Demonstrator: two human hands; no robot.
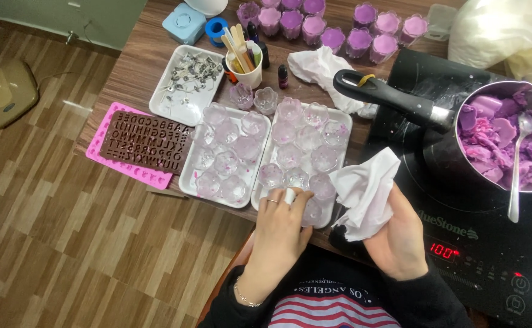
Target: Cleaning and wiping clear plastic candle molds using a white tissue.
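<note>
My left hand (281, 222) has its fingers clamped on a small clear glass cup (310, 212) at the near corner of the right white tray (343, 121); my right hand (396, 234), fingers closed on a crumpled tissue (366, 191), is just right of that tray. A slip could topple neighbouring cups (296, 146).

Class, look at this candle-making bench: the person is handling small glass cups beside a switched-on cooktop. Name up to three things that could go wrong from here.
1. The tissue in the right hand hangs close to the lit induction cooktop; it might scorch.
2. The saucepan handle juts over the right tray; a knock could tip the purple wax.
3. The left hand grips a glass cup at the tray's near edge; it may slip off.
</note>
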